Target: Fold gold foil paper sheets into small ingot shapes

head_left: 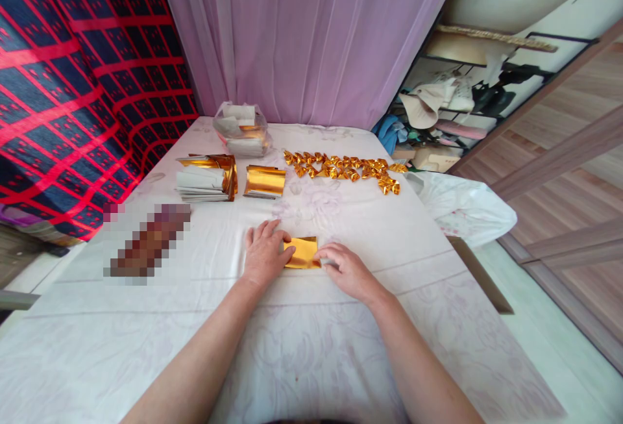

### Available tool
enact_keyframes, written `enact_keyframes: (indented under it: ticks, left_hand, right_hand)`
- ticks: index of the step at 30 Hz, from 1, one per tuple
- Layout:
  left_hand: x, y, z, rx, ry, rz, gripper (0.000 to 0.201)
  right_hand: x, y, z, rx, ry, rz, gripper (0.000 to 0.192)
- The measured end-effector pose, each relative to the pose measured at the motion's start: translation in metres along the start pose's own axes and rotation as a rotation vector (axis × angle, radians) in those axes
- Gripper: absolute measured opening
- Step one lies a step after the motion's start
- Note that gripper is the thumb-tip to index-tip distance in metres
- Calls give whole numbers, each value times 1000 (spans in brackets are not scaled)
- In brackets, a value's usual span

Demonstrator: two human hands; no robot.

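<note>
White floral cloth covers the desk point(146, 346), with a lilac curtain point(311, 34) behind and a red-and-black checked blanket point(73, 86) at the left.

Item in hand: one gold foil sheet point(302, 252), lying flat on the cloth near the front middle of the desk. The left hand point(265, 252) rests palm down on its left edge, fingers flat and spread, thumb over the foil. The right hand point(343, 267) touches the right edge with curled fingertips; neither hand lifts the sheet.

Orientation: the sheet's long axis runs left to right across the view, short sides under the hands. One edge looks doubled over, though the crease is too small to confirm.

Judged step: pressing an early fold into the sheet. A next move would call for holding one side pinned while the other side is turned and creased squarely, since foil slips and wrinkles.

Farther back: two stacks of gold sheets point(264, 181), a clear bag point(242, 128), and a row of small folded gold pieces point(343, 167).
</note>
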State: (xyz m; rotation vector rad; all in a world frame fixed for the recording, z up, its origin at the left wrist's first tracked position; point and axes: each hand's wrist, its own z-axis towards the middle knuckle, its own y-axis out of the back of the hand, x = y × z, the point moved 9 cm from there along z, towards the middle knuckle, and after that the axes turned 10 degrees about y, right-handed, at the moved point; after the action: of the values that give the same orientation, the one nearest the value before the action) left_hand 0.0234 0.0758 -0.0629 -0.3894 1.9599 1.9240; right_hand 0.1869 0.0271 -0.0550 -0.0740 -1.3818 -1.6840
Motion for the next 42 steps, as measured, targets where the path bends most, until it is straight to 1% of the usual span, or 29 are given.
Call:
enact_keyframes:
  ticks: [4,6,7,10,13,21,23,25,29,34,42]
  left_hand:
    - [-1,1,0,1,-2,11,14]
    - [-1,1,0,3,-1,20,14]
    - [-1,1,0,4,0,23,14]
    - [-1,1,-1,8,0,27,15]
    - [-1,1,-1,1,-6,27,15]
    - [-2,1,-3,-11,-44,15,17]
    - [-2,2,-8,-12,-51,4,23]
    - [-3,3,-15,-20,-53,-4,34]
    - [-7,1,-29,-32,-30,15,46]
    - [-11,-3,-34,-72,11,74,63]
    - [-10,-7,-34,-70,12,102,68]
  right_hand:
    - [8,10,8,-147,-66,-23,22]
    - [13,5,13,-177,-66,-58,19]
    - [16,0,15,-169,-61,-74,18]
    - [18,-18,19,-88,-33,-116,14]
    - [15,-25,17,-63,-26,-150,15]
    - [14,-28,16,-43,-30,-173,13]
    - [14,-29,16,-51,-34,-157,12]
    - [12,-28,15,-66,-47,-143,11]
    - [9,-27,14,-91,-81,-135,17]
    - [10,-28,13,-95,-72,-133,21]
    - [13,-29,13,-95,-28,-161,15]
